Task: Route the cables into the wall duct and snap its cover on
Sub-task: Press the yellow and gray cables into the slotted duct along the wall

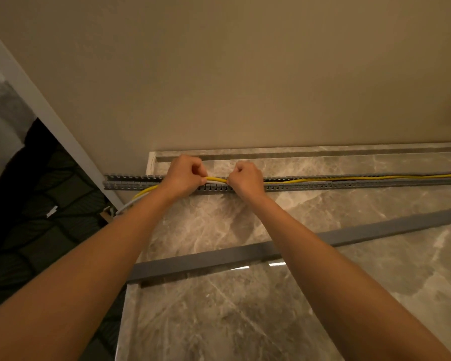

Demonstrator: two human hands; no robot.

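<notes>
Cover (284,250) is just lying loose on the marble floor (245,321), nearest me. Past it, left hand (184,175) and right hand (246,179) both pinch the cables (216,180) over the open duct (323,185) by the wall (245,74).

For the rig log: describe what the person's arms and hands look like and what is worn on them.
Both forearms are bare up to the bottom edge of the picture, so no sleeves show. The left hand and right hand wear no gloves. No watch, bracelet or ring can be seen on the visible sides of the wrists and hands; the fingers are curled, so their undersides are hidden.
</notes>
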